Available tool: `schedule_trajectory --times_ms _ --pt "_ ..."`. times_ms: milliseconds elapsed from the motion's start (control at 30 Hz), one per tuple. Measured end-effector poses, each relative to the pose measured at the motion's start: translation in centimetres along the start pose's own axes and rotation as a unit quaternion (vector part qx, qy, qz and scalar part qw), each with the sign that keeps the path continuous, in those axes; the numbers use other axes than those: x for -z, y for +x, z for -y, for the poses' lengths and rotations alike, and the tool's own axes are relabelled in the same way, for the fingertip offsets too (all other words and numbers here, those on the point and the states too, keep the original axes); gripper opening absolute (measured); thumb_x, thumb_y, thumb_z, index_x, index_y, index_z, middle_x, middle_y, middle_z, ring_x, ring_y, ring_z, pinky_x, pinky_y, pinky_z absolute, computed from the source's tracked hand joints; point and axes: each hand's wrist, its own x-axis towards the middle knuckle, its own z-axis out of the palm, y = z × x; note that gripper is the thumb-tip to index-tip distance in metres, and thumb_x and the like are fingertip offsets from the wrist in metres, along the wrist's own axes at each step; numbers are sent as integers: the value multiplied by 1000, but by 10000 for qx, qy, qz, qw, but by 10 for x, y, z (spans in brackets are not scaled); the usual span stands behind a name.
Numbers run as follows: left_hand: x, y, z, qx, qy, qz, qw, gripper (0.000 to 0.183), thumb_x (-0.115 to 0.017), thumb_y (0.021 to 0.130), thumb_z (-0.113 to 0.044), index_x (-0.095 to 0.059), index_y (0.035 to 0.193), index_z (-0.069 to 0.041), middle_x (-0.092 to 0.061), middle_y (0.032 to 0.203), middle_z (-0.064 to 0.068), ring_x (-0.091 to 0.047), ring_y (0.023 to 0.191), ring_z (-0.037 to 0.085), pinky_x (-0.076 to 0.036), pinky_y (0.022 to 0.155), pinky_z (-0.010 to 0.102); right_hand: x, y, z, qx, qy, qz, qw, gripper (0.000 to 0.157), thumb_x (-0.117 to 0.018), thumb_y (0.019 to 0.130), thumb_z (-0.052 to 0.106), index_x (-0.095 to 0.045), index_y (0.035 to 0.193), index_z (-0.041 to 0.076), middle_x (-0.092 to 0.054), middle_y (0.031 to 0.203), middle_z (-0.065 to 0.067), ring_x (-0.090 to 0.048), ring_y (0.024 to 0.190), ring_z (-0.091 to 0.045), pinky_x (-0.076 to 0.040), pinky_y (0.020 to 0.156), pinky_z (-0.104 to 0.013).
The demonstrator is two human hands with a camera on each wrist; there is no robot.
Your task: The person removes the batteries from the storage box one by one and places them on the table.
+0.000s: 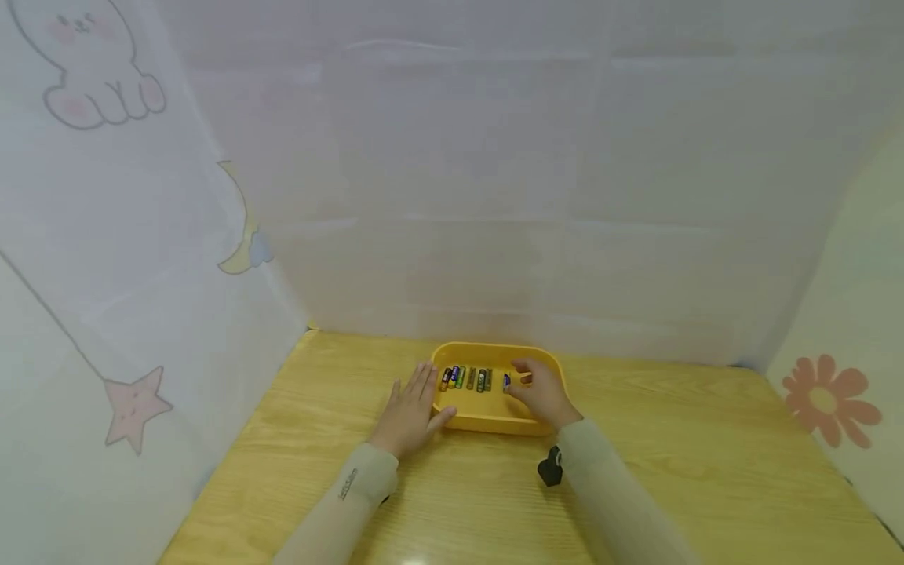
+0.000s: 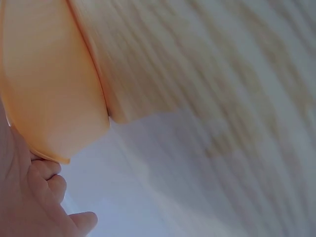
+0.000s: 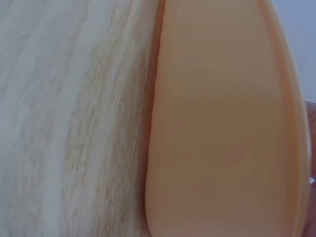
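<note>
In the head view, several small batteries [image 1: 482, 380] with gold, green and dark wrappers stand out in a row on the floor of a yellow tray [image 1: 487, 424]. My left hand [image 1: 404, 420] rests against the tray's left side, fingers extended along the rim and thumb over the front edge. The left wrist view shows its fingers [image 2: 48, 169] at the rim. Over the tray's right part, my right hand [image 1: 542, 390] has thumb and fingers parted close to a blue-and-white battery [image 1: 506, 382]. Whether the thumb touches that battery is too small to tell.
The tray sits on a wood-grain table [image 1: 678, 455], near the pale back wall [image 1: 494, 196]. Side walls with printed drawings flank the table. A black device [image 1: 550, 468] is at the right wrist. In the right wrist view, the tray's outer wall [image 3: 222, 123] hides most of the hand.
</note>
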Motion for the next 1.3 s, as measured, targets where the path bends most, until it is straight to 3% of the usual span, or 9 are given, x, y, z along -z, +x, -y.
schedule_trajectory --times_ms 167,433,633,900,1133,1300 --pt "0 3 -2 -47 -39 3 10000 84 -36 105 -60 -18 161 -1 -12 169 14 -9 156 29 -16 120 64 0 5 -2 -164 -186 67 9997 58 -72 92 9 -50 144 -6 -52 140 -30 -57 120 -47 -53 95 -55" --pt "0 5 -4 4 -8 88 10000 86 -29 104 -64 -14 162 -2 -8 169 13 -5 156 27 -14 122 61 -2 15 -7 -231 -356 117 9990 58 -73 90 5 -50 142 -8 -52 139 -33 -56 120 -50 -51 97 -57" --pt "2 5 -5 44 33 81 10000 85 -33 105 -62 -15 162 -1 -9 169 13 -4 156 26 -13 122 61 -6 24 -13 -296 -569 202 9977 59 -74 88 1 -50 141 -8 -55 135 -30 -56 122 -46 -49 100 -57" --pt "-1 5 -2 37 66 118 9999 87 -31 104 -64 -14 162 -2 -8 169 13 -4 156 27 -11 122 61 -15 31 -18 -143 -1164 308 9926 61 -75 84 0 -51 139 -11 -61 128 -29 -59 118 -42 -50 100 -54" --pt "3 5 -5 45 193 21 9998 86 -34 104 -62 -17 161 0 -11 168 14 -6 156 28 -12 121 62 -14 34 -21 290 -1626 216 9860 56 -76 83 4 -56 133 -13 -62 125 -29 -59 116 -42 -47 103 -53" --pt "4 4 -12 18 113 64 9999 85 -37 105 -60 -19 161 1 -13 168 17 -8 156 31 -12 121 63 -11 31 -22 127 -1716 285 9847 53 -75 86 3 -57 134 -12 -60 130 -28 -55 122 -44 -45 105 -54"
